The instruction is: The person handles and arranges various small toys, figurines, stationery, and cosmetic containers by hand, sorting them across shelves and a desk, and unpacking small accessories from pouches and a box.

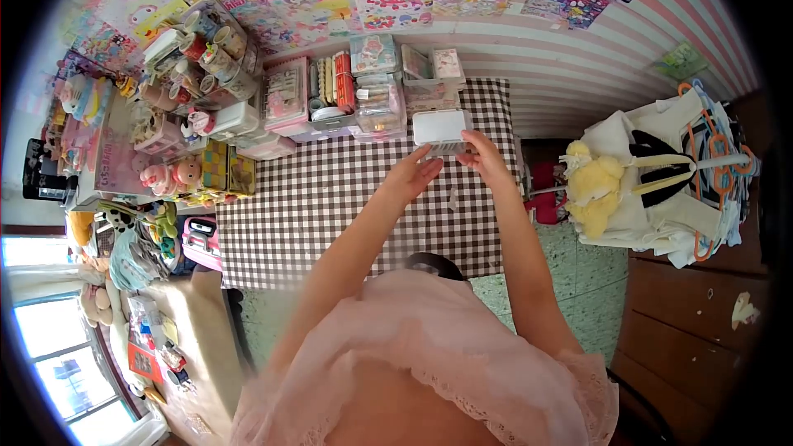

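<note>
A small box with a white top and a ribbed or slatted front (pixel 442 128) is at the back right part of the checked tablecloth, close to the storage bins. My left hand (pixel 415 175) is at its lower left corner, fingertips against the front edge. On the other side, my right hand (pixel 486 158) has its fingers along the box's right edge. The box is between both hands, and I cannot tell whether it rests on the cloth or is slightly lifted. A small pale scrap (pixel 453 199) lies on the cloth below the hands.
Clear bins of stationery (pixel 378 103) and a pink-edged organizer (pixel 286 95) line the back. Figures and cups (pixel 211 58) crowd the left side. Clothes with a yellow plush (pixel 595 186) hang at right. A dark stool or chair top (pixel 435 264) is at the table's front edge.
</note>
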A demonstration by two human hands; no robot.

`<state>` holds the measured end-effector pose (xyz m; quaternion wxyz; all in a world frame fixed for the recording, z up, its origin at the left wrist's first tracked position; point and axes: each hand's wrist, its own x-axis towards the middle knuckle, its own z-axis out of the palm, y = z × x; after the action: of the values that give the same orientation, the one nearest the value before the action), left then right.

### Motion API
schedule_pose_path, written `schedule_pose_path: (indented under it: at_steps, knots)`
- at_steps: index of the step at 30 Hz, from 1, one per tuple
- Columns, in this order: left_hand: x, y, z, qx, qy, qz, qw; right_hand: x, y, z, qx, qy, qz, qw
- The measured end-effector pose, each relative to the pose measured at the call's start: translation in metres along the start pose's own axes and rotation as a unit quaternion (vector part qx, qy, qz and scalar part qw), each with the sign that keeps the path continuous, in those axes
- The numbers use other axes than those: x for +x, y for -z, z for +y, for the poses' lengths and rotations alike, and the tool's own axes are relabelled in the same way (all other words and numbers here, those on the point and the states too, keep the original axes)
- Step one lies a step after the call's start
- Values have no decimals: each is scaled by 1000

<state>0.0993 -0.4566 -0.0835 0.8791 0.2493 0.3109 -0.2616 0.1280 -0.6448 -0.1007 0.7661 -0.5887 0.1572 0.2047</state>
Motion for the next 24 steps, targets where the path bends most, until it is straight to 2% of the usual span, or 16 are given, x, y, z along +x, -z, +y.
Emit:
schedule_pose_path:
  at_steps: [6, 10, 12, 13, 18, 21, 24]
  knots:
    - [29, 39, 7, -33, -16, 26, 999, 49, -4, 26, 89, 6, 11, 996]
    - [26, 50, 8, -38, -27, 53, 997, 52, -8, 19, 30, 6, 6, 1000]
    - [27, 48, 6, -8, -50, 54, 997, 45, -9, 13, -66, -24, 29, 997]
    - [28, 47, 5, -9, -50, 55, 997, 46, -9, 15, -67, -26, 28, 997]
    - [40, 42, 11, -21, -108, 6, 994, 57, -12, 25, -36, -5, 21, 999]
    - [45, 48, 12, -43, -108, 17, 993, 54, -14, 19, -59, -24, 68, 996]
    - [49, 66, 16, -73, -91, -27, 993, 62, -16, 33, -9, 15, 35, 999]
